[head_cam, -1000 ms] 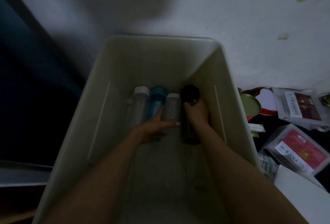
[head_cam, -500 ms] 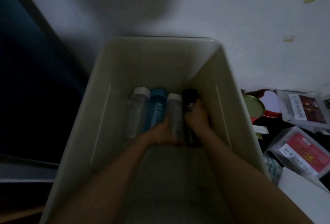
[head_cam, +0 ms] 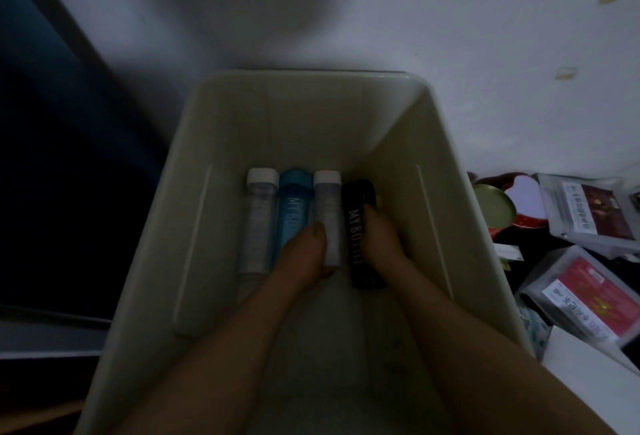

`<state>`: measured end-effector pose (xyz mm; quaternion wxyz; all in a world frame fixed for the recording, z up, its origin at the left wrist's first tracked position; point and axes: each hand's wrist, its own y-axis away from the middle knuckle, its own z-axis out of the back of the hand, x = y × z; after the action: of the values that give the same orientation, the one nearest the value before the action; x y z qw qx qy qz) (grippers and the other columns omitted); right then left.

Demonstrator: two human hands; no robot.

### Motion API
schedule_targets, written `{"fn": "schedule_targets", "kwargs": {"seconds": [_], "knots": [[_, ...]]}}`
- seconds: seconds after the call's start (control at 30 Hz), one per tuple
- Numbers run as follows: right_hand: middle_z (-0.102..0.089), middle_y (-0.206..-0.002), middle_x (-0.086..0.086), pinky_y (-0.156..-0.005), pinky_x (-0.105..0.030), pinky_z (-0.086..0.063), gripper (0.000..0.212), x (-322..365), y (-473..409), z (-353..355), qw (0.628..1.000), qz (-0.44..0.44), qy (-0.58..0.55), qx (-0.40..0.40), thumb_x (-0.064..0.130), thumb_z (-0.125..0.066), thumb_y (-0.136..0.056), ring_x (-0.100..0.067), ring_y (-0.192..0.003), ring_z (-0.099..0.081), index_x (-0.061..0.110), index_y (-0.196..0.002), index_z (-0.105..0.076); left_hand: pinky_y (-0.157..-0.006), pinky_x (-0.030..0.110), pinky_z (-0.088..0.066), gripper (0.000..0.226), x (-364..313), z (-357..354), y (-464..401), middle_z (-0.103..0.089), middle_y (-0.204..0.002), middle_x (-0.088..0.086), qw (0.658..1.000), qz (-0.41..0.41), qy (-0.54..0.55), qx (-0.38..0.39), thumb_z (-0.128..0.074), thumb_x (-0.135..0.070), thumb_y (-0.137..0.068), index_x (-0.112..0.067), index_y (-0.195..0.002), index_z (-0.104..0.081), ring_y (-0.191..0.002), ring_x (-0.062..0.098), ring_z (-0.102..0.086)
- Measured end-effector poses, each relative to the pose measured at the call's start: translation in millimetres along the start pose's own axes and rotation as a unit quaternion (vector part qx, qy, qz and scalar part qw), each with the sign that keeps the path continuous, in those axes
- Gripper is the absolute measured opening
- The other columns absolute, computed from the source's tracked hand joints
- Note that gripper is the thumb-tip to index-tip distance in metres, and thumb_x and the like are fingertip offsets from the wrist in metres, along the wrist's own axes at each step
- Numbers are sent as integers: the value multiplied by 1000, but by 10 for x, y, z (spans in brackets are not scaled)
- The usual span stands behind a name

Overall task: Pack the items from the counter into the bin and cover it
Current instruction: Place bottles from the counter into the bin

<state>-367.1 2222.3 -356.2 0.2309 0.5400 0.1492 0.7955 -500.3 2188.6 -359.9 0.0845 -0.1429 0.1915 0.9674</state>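
A deep cream bin (head_cam: 207,143) stands against the wall. On its floor lie several bottles side by side: a clear one with a white cap (head_cam: 258,212), a blue one (head_cam: 291,206), a second clear one with a white cap (head_cam: 329,206) and a black one (head_cam: 358,226). My left hand (head_cam: 304,258) rests on the lower end of the blue and second clear bottles. My right hand (head_cam: 379,237) lies on the black bottle's right side, fingers around it. Both forearms reach down into the bin.
On the dark counter to the right of the bin lie a round gold-lidded tin (head_cam: 493,206), a red heart-shaped box (head_cam: 523,199), clear packets with red labels (head_cam: 588,212) (head_cam: 585,299) and a white sheet (head_cam: 588,365). A dark surface lies on the left.
The black bottle has been laid flat beside the second clear bottle, forming a row. Both hands have pushed slightly deeper into the bin.
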Motion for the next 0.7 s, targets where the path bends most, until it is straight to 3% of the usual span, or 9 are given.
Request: {"fn": "schedule_targets", "kwargs": {"seconds": [0.03, 0.1, 0.17, 0.23, 0.3, 0.43, 0.57, 0.7], "knots": [[-56, -124, -14, -75, -29, -45, 42, -35, -34, -11, 999, -22, -26, 0, 28, -37, -100, -25, -99, -56, 8, -136, -45, -100, 34, -37, 84, 14, 5, 10, -36, -141, 16, 999, -8, -40, -15, -63, -38, -85, -4, -146, -17, -128, 28, -40], [-47, -137, -15, -91, -33, -42, 47, -48, -29, -47, 998, -35, -53, 3, 24, -42, -98, -30, -116, -50, 14, -143, -36, -100, 35, -34, 81, 58, -21, 7, -36, -140, 15, 994, -17, -100, -38, -63, -40, -84, -6, -145, -21, -128, 28, -36], [-44, -141, -11, -99, -32, -37, 53, -92, -69, -80, 995, -60, -81, -11, 37, -47, -96, -29, -123, -47, 19, -144, -35, -103, 37, -31, 85, 86, -50, 5, -31, -144, 14, 992, -11, -119, -42, -62, -44, -83, -8, -146, -18, -132, 29, -31], [-51, -135, -8, -96, -31, -39, 56, -63, -53, -107, 987, -90, -131, -7, 50, -46, -93, -27, -116, -52, 19, -140, -40, -110, 42, -24, 90, 102, -83, -5, -20, -151, 16, 992, -3, -122, -35, -62, -45, -82, -9, -148, -12, -140, 30, -20], [-56, -129, -9, -92, -32, -44, 52, -86, -73, -140, 980, -73, -185, -8, 48, -45, -94, -24, -107, -56, 16, -136, -45, -115, 48, -14, 97, 110, -112, -16, -9, -156, 14, 993, 3, -112, -22, -62, -47, -82, -9, -149, -4, -145, 29, -8], [-58, -124, -5, -95, -35, -46, 51, -98, -99, -165, 973, -45, -225, -33, 49, -43, -94, -23, -108, -57, 16, -133, -48, -116, 49, -8, 106, 158, -142, -35, -4, -158, 9, 995, -9, -103, -12, -61, -57, -79, -9, -150, 1, -147, 26, -1], [-63, -119, -6, -98, -39, -47, 51, -41, -79, -175, 977, -30, -208, -25, 53, -44, -92, -25, -107, -60, 18, -127, -56, -116, 46, -12, 100, 192, -146, -47, -9, -158, 8, 993, -12, -113, -32, -56, -59, -81, -10, -150, -3, -147, 23, -6], [-62, -117, -10, -84, -31, -45, 43, -69, -123, -114, 996, -17, -81, -17, 43, -41, -97, -25, -100, -59, 15, -125, -56, -115, 47, -14, 98, 128, -170, -62, -11, -158, 9, 990, -8, -134, -37, -55, -58, -82, -10, -150, -4, -147, 24, -7]]}}
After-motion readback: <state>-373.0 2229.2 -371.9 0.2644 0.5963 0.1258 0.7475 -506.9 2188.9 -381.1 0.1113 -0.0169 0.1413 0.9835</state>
